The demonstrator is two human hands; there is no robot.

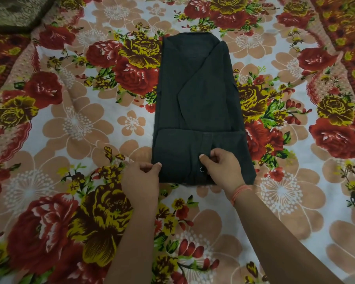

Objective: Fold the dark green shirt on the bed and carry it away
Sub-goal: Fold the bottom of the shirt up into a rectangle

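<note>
In the head view, the shirt [195, 103] lies flat in the middle of the bed [70, 124], directly beyond the fingers. Its sides are already folded inward, so it makes a long narrow strip, and the end nearest to the fingers is turned up once into a thicker band. The left hand [140, 179] is at the left corner of this band, fingers curled and seeming to pinch the edge. The right hand [221, 169] rests on the band near the middle, beside a small metal ring [202, 169], with fingers bent and clamped on the cloth.

As a judgement, more than half of the folding is done. At least one more fold toward the collar is left, then the lifting and carrying.

Far beyond the fingers to the left, a dark cushion [8, 13] sits at the corner. A thread band [239, 192] is on the right wrist. Nothing lies on the shirt.
</note>
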